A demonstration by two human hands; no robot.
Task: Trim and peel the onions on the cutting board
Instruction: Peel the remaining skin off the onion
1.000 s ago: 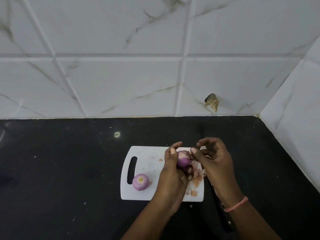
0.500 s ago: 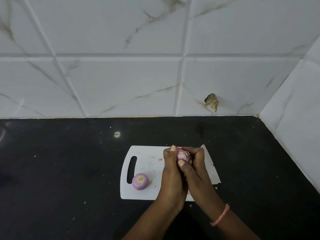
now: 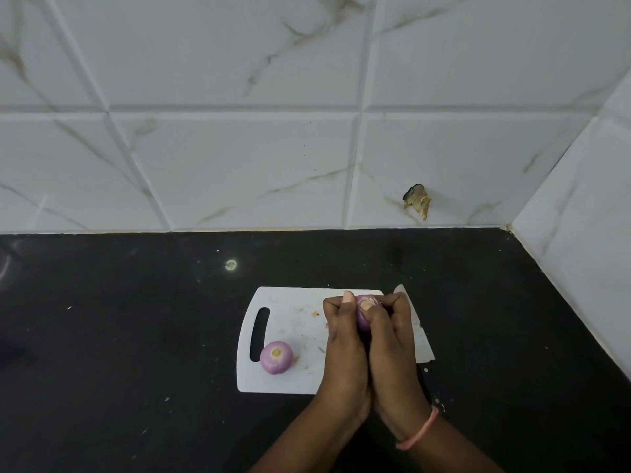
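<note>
Black counter (image 3: 136, 336), marble-tiled wall (image 3: 239, 165); both hands' fingers (image 3: 379, 314) clamp one onion (image 3: 364, 320) over white board (image 3: 290, 312).

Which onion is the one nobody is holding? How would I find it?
Look at the white cutting board on the black counter. Near its front left corner, right beside the long handle slot, a small purple onion sits by itself with its pale cut end facing up. The other onion is gripped between both hands above the right side of the board, so the lone one is yours.
</note>
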